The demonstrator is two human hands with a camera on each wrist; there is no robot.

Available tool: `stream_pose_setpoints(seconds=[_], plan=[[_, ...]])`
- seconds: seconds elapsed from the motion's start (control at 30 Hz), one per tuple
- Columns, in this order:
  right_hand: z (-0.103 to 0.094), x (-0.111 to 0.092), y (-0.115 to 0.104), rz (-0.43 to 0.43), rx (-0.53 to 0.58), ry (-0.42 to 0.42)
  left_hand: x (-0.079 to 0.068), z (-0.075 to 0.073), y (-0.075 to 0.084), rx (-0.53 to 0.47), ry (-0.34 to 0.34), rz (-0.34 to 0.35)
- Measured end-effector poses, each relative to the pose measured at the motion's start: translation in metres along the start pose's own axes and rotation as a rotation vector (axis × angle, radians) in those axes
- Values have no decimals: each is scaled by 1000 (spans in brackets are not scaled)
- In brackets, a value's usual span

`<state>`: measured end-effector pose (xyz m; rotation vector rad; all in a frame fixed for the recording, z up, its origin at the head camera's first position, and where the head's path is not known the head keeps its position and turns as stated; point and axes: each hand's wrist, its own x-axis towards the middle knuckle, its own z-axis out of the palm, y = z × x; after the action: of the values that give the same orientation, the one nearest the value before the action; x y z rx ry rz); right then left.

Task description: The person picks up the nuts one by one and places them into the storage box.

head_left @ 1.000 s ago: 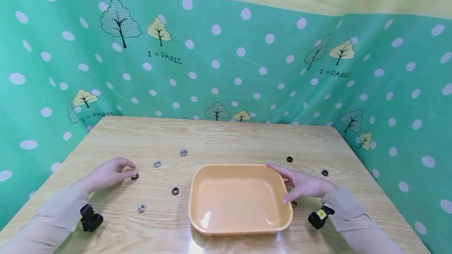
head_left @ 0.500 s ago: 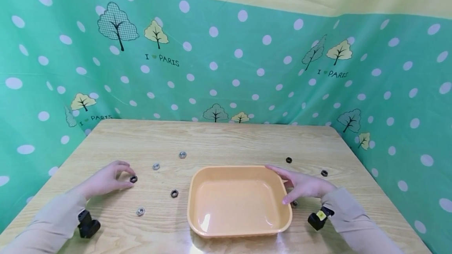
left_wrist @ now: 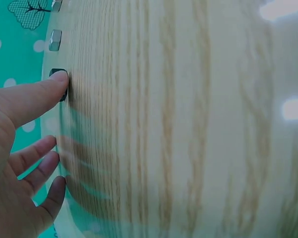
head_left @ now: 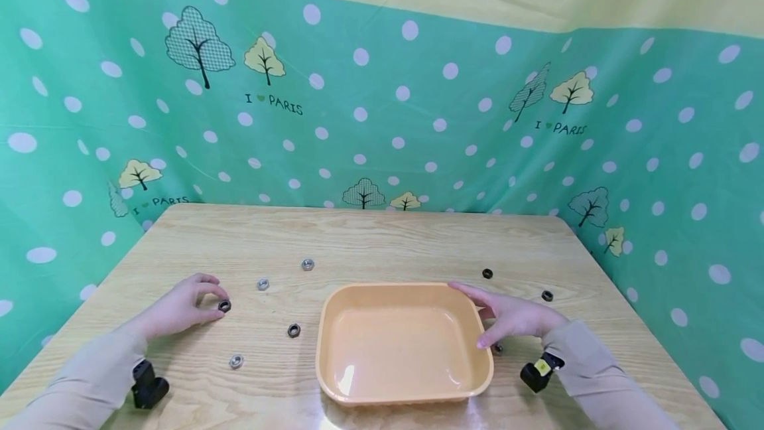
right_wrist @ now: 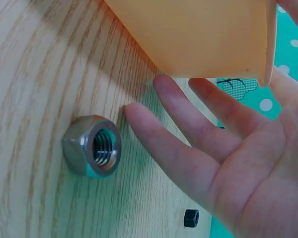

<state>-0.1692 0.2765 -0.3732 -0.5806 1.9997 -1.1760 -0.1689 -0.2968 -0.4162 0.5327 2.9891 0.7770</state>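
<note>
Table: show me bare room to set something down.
Bare: the table behind the tray, up to the curtain; also the tray's floor. Crowded: left of the tray, five nuts and the left hand; right of it, three nuts and the right hand.

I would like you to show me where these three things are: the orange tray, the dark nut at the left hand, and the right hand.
Orange tray [head_left: 406, 350], head view: bare inner floor.
Dark nut [head_left: 225, 306], head view: middle of its ring.
Right hand [head_left: 516, 315], head view: back of the hand.
</note>
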Motion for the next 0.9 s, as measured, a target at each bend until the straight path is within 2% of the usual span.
stream_pose_setpoints(seconds=[0.23,0.9], plan=[[0,1,5,-15,55,-10,0,2,-1,9,3,5],[0,2,6,-1,53,-2,2,2,-3,1,-6,12]])
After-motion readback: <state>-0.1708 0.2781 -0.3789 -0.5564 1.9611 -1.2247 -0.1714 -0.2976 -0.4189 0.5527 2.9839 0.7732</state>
